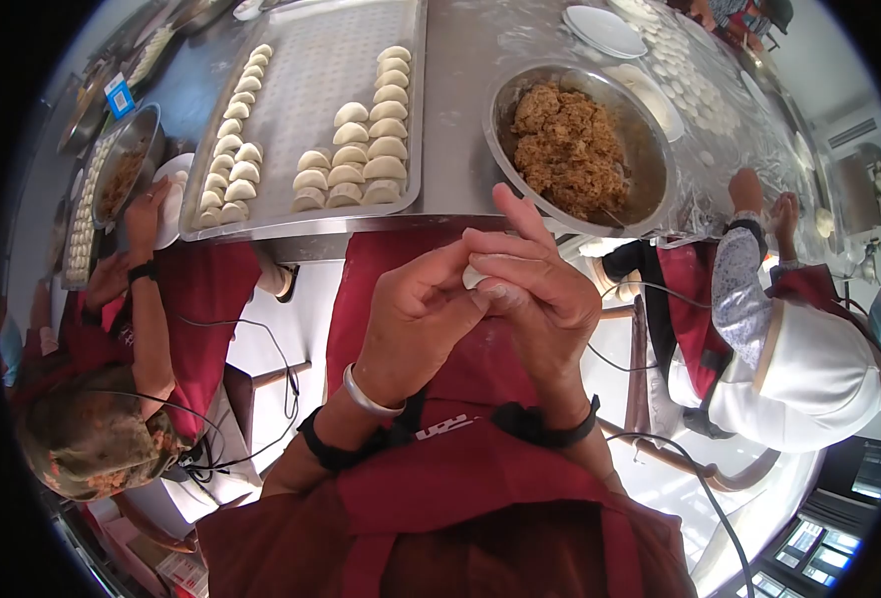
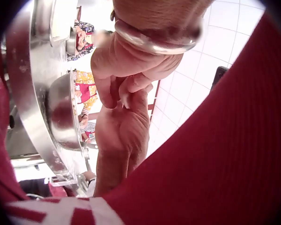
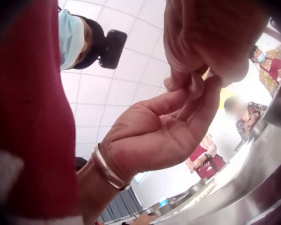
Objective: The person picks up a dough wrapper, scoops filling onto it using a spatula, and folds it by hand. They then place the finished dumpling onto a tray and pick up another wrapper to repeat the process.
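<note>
Head view: bright overall, sharpest near the middle; fisheye distortion, black corners, the steel table [image 1: 460,110] bowed at its ends. Light: windows [image 1: 824,548] glowing at lower right. Glare: pale patches on the table, glints on the plastic film [image 1: 759,164]. Left hand [image 1: 416,319] and right hand [image 1: 550,309]: clearly lit, shaded between the fingers. Dough [image 1: 472,277]: pale, mostly hidden, its outline possibly soft.

Left wrist view: dark corners; background partly burnt to white; highlights streaking the steel bowl [image 2: 64,110]; fine detail soft.

Right wrist view: tiled ceiling [image 3: 131,79] bright; right hand in shade; distant figures soft; dark corners.
</note>
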A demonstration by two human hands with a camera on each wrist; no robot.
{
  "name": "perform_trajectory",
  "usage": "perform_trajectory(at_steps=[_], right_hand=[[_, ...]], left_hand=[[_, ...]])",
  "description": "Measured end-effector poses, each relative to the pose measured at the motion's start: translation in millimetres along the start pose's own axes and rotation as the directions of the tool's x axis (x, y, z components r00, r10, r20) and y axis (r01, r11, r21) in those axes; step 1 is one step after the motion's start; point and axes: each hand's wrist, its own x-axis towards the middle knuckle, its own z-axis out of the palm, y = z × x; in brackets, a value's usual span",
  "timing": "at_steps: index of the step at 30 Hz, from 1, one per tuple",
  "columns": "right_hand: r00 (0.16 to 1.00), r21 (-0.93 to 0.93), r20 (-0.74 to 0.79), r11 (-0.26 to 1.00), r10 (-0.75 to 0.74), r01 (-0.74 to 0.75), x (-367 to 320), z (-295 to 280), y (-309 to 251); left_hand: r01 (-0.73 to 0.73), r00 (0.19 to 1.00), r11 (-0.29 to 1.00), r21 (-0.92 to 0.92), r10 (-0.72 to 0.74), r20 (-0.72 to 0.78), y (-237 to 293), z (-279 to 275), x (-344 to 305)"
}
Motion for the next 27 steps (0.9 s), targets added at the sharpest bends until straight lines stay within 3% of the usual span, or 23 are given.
perform_trajectory(at_steps=[3, 7, 11, 14, 19, 24, 26, 27], right_hand=[[0.999, -0.036, 0.054, 0.999, 0.003, -0.001, 2.7, 0.3, -0.5], [0.989, -0.03, -0.125, 0.996, 0.084, -0.088, 10.9, 14.7, -17.9], [0.998, -0.105, -0.021, 0.993, 0.061, -0.063, 4.3, 3.0, -4.3], [0.999, -0.14, 0.014, 0.989, 0.043, -0.041, 6.4, 3.4, -1.6], [0.994, -0.168, -0.097, 0.984, 0.043, -0.059, 13.5, 11.8, -8.5], [0.995, -0.346, 0.089, 0.935, -0.048, 0.076, 12.0, -3.8, 2.1], [1.0, -0.275, -0.003, 0.962, 0.001, -0.001, 16.7, 0.2, -8.1], [0.999, -0.235, -0.046, 0.971, 0.026, -0.036, 18.0, 2.6, -12.1]], left_hand=[[0.028, 1.0, 0.998, -0.051, -0.028, -0.001, -6.8, -4.0, -0.2], [0.021, 1.0, 0.992, -0.123, -0.022, -0.011, -4.9, -2.0, 2.5], [0.045, 0.999, 0.968, -0.246, -0.038, 0.034, -9.5, 0.5, 2.1], [0.129, 0.992, 0.759, -0.638, -0.09, 0.093, -6.0, -1.6, 2.2], [0.166, 0.984, 0.74, -0.652, -0.087, 0.153, -15.0, -10.2, 8.5], [0.165, 0.979, 0.734, -0.659, -0.038, 0.202, -23.5, -7.7, 7.8], [0.163, 0.962, 0.695, -0.7, 0.045, 0.269, -33.9, -15.9, 11.1], [0.17, 0.969, 0.702, -0.691, 0.009, 0.248, -30.0, -14.0, 11.7]])
